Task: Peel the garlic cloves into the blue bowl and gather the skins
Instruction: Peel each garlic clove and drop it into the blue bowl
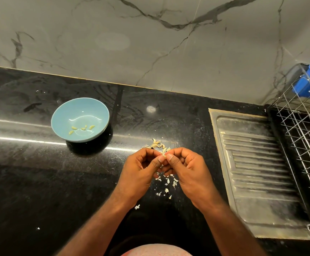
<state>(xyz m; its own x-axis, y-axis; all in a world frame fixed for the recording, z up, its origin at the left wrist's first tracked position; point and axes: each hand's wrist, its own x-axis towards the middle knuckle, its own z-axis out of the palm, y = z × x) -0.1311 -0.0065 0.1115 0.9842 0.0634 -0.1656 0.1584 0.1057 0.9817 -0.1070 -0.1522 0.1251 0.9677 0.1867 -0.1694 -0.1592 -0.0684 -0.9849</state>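
Blue bowl [58, 120] with peeled cloves [81, 128]

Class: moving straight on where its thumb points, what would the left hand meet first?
Probably the garlic clove pinched between both hands, then the right hand just beyond it.

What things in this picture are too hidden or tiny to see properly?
All in the head view:
1. The clove pinched between the left hand and right hand is almost all hidden by their fingers, so whether it is peeled cannot be told.
2. The blue cup and the rack are cut off by the right edge.
3. The yellow bits in the bowl are too small to count surely.
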